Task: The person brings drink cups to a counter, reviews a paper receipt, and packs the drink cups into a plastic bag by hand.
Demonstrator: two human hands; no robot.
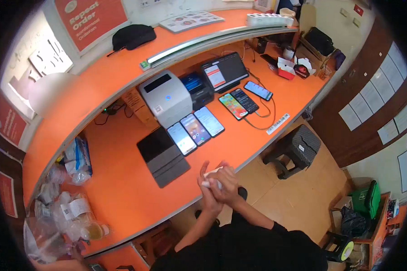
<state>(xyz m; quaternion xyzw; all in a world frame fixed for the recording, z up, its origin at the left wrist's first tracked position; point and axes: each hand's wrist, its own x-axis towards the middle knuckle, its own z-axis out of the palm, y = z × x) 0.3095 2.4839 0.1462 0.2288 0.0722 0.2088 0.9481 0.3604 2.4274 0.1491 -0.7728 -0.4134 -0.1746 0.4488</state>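
Both my hands are brought together just past the counter's front edge, in front of my body. My left hand (pixel 209 195) is below, its fingers partly hidden by the other hand. Over it, my right hand (pixel 227 184) has its fingers curled closed. Between them shows a small crumpled white piece (pixel 211 174), which looks like tissue or paper. Nearest to the hands lies a dark tablet in a folding cover (pixel 163 158). Beside it are a left phone (pixel 182 138), a middle phone (pixel 195 128) and a right phone (pixel 209 122), screens lit.
A grey label printer (pixel 165 97), a black printer (pixel 196 90) and a monitor (pixel 224 72) stand behind the phones. More phones (pixel 233 106) lie right with cables. Plastic-bagged items (pixel 72 212) sit at the left, near another person's arm (pixel 54 265). A dark stool (pixel 298 147) stands on the floor.
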